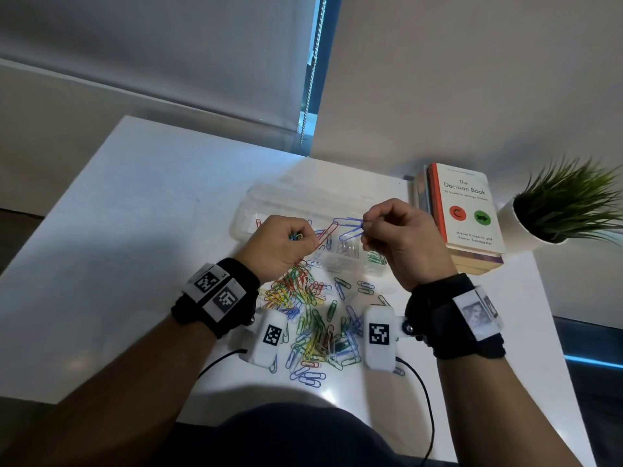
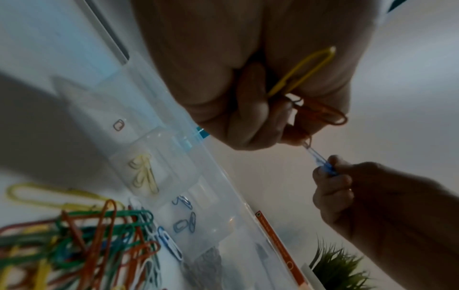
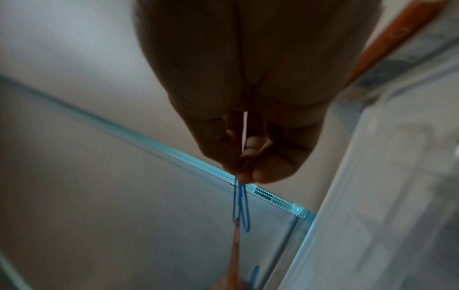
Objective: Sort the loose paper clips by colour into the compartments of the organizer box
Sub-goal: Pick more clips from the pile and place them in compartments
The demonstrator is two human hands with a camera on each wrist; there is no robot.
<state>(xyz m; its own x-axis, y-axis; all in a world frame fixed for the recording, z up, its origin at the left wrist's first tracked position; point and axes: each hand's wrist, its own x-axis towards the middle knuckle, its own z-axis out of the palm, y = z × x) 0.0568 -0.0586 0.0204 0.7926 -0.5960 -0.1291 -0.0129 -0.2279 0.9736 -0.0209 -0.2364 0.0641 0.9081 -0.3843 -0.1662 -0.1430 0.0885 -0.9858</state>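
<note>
Hiding clips inside the fist, left hand (image 1: 274, 242) blurs them.

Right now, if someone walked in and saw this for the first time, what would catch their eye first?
Probably the two raised hands at the centre: the left hand grips a red clip that looks hooked to the blue clips pinched by the right hand. Below them, a bright heap of loose paper clips sprawls over the white table. To the right sit an orange-and-white book and a spiky green plant.
</note>
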